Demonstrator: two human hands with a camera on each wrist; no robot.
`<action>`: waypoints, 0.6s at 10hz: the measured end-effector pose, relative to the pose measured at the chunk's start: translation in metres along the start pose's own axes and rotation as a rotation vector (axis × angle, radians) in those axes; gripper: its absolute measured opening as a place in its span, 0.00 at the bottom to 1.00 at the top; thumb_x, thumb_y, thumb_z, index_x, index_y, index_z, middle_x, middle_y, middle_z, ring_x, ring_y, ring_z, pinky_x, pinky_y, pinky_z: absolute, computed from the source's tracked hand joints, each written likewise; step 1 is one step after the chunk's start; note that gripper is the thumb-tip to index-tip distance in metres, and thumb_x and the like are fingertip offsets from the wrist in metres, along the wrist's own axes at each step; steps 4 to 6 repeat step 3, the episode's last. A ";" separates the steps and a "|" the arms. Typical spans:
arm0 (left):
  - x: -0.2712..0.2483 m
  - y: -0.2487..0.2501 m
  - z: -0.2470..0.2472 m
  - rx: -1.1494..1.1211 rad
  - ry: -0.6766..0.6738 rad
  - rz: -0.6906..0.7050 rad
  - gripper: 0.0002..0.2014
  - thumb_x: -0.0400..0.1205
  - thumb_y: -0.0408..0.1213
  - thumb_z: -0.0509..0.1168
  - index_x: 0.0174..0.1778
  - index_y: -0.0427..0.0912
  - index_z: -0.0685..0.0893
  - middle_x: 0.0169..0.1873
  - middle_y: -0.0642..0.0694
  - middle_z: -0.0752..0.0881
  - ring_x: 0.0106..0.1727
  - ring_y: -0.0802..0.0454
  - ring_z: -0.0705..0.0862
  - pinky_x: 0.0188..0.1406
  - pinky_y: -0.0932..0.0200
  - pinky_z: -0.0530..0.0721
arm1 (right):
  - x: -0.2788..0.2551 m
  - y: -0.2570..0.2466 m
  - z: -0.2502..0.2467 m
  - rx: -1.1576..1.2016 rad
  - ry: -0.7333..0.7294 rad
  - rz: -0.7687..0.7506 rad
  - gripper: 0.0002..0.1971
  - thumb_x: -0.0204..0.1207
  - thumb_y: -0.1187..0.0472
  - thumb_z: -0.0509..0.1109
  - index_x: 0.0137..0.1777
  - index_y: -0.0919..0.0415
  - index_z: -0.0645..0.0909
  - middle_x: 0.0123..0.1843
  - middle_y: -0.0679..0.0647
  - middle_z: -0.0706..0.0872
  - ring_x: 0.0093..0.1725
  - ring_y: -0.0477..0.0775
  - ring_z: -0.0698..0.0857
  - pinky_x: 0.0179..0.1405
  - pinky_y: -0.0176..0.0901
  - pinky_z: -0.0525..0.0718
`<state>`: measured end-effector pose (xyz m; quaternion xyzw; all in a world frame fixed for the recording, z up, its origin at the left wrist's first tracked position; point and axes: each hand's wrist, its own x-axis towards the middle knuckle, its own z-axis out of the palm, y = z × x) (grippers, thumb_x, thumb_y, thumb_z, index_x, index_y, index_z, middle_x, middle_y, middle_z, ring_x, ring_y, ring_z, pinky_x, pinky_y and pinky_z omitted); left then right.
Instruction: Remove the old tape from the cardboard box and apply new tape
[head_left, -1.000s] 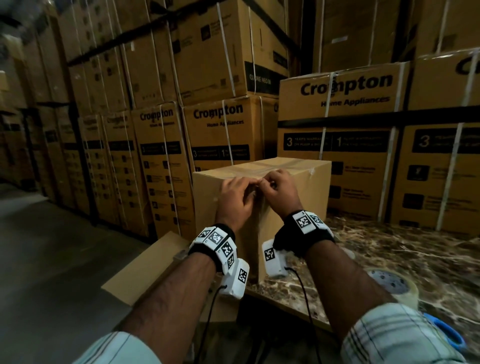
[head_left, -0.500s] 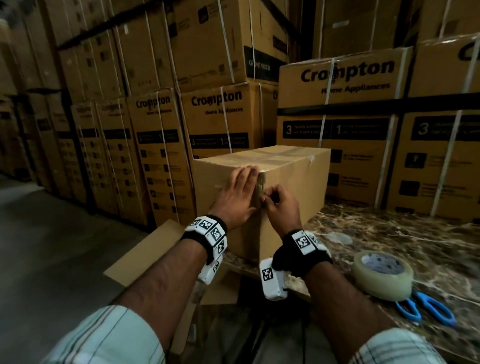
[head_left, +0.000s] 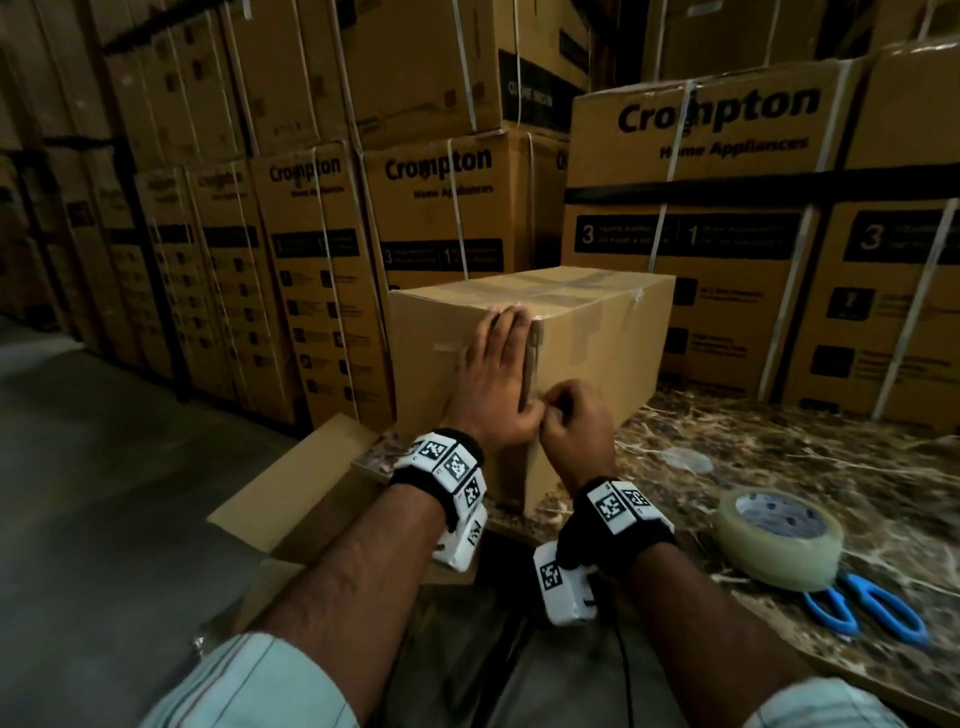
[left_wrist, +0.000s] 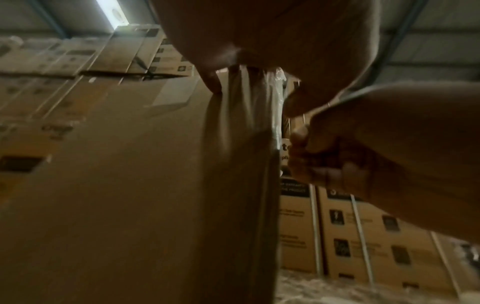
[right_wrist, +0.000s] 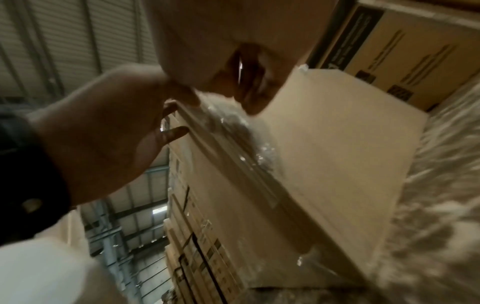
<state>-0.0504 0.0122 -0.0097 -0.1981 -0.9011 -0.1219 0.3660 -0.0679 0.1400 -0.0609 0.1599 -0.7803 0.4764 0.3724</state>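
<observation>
Right hand (head_left: 574, 423) pinching old tape (left_wrist: 262, 98) at box (head_left: 597, 332) corner

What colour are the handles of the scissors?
Blue; the scissors show best in the head view.

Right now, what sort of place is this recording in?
Most likely a warehouse or stockroom: tall stacks of strapped, printed cartons line the aisle, a bare concrete floor runs alongside, and a metal roof with a strip light shows overhead.
</observation>
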 end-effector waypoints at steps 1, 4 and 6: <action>0.008 -0.003 -0.008 -0.124 0.146 -0.026 0.36 0.70 0.41 0.60 0.78 0.44 0.65 0.76 0.44 0.70 0.79 0.43 0.62 0.77 0.39 0.63 | 0.021 -0.013 0.003 -0.001 0.188 -0.070 0.08 0.67 0.67 0.61 0.43 0.65 0.79 0.43 0.59 0.80 0.44 0.44 0.68 0.42 0.35 0.65; 0.062 -0.020 -0.075 -0.120 0.230 -0.064 0.23 0.76 0.40 0.57 0.68 0.44 0.76 0.64 0.45 0.79 0.66 0.49 0.74 0.68 0.46 0.71 | 0.100 -0.069 -0.018 -0.096 0.201 -0.027 0.15 0.68 0.70 0.62 0.55 0.64 0.77 0.58 0.62 0.77 0.57 0.57 0.76 0.55 0.37 0.73; 0.062 -0.020 -0.075 -0.120 0.230 -0.064 0.23 0.76 0.40 0.57 0.68 0.44 0.76 0.64 0.45 0.79 0.66 0.49 0.74 0.68 0.46 0.71 | 0.100 -0.069 -0.018 -0.096 0.201 -0.027 0.15 0.68 0.70 0.62 0.55 0.64 0.77 0.58 0.62 0.77 0.57 0.57 0.76 0.55 0.37 0.73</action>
